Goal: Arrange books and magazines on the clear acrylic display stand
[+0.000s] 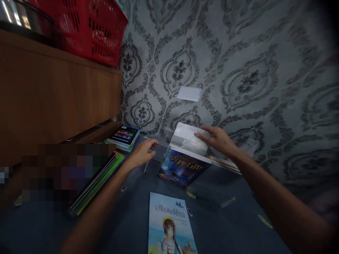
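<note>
My right hand (218, 139) grips the upper right edge of a white and grey book (186, 139). That book leans back just behind an upright dark blue book (182, 167) with gold lettering. To the left, my left hand (143, 153) has its thumb apart from its fingers and holds nothing I can see. Its fingertips are beside the edge of what looks like a clear plastic stand (162, 135) around the books. A light blue book (171, 222) with a drawn figure in a yellow hat lies flat in front, on the dark tabletop (222, 225).
On the left, a stack of books (99, 185) lies near a black-covered book (123, 135). A wooden cabinet (60, 95) carries a red basket (92, 31). Patterned wallpaper (246, 63) covers the wall behind, and a white card (190, 93) shows before it.
</note>
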A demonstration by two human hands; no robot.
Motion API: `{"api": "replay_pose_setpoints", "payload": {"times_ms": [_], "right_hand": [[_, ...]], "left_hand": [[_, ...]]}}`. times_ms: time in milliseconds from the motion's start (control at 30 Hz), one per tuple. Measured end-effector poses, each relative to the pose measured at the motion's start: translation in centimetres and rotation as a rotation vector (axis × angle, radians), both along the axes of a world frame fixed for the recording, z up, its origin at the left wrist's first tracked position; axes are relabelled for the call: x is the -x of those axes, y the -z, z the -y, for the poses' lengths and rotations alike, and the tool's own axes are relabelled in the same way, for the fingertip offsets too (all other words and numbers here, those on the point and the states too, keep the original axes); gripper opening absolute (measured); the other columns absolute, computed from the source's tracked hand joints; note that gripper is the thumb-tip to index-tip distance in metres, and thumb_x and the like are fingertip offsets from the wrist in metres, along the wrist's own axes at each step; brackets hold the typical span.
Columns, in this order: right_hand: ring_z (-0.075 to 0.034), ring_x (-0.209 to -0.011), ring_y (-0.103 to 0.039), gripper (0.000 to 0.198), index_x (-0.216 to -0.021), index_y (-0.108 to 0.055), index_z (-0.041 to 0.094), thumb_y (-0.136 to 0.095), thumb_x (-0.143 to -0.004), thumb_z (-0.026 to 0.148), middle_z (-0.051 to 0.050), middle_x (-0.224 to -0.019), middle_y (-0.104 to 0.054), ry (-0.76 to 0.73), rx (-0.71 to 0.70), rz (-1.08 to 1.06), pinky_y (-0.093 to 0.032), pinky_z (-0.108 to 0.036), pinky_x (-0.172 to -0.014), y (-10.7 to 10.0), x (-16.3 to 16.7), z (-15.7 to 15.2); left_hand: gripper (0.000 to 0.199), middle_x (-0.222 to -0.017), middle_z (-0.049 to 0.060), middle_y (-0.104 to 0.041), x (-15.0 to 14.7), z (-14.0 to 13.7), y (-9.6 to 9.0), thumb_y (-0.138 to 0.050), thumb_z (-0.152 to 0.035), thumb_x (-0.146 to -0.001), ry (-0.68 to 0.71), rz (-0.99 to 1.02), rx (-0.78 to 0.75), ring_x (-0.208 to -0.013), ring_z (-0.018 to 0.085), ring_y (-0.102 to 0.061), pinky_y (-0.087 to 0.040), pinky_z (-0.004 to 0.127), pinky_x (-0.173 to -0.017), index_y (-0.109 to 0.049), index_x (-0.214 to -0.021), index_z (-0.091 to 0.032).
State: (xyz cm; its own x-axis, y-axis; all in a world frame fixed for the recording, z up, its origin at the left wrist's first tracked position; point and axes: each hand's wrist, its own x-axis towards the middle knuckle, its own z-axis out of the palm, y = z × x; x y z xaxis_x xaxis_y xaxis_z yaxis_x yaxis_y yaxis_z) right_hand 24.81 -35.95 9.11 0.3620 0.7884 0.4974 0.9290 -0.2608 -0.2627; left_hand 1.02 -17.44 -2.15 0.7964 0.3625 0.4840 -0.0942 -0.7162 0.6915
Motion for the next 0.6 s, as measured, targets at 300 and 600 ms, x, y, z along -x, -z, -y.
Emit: {"api": "replay_pose_setpoints", "payload": {"times_ms": [300, 600], "right_hand": [[-0.030, -0.094, -0.072, 0.037, -0.116, -0.069, 0.021, -0.059, -0.087, 0.041, -0.010, -0.106, -0.076, 0.031, -0.077, 0.165, -0.055, -0.041, -0.081, 0.4, 0.9, 1.1], [-0.030, -0.114, -0.062, 0.031, -0.111, -0.067, 0.021, -0.055, -0.090, 0.041, -0.013, -0.117, -0.070, -0.007, -0.393, 0.305, -0.049, -0.047, -0.098, 0.6, 3.4, 3.3]], "left_hand": [[0.053, -0.124, 0.010, -0.057, 0.7, 2.2, -0.8, -0.069, -0.028, -0.078, 0.158, -0.142, -0.020, -0.113, 0.027, -0.057, -0.047, 0.040, -0.095, -0.052, -0.128, -0.020], [0.043, -0.122, 0.010, -0.058, -0.1, 3.7, -0.5, -0.065, -0.030, -0.083, 0.123, -0.118, 0.015, -0.107, 0.025, -0.059, -0.048, 0.039, -0.094, -0.053, -0.122, -0.020]]}}
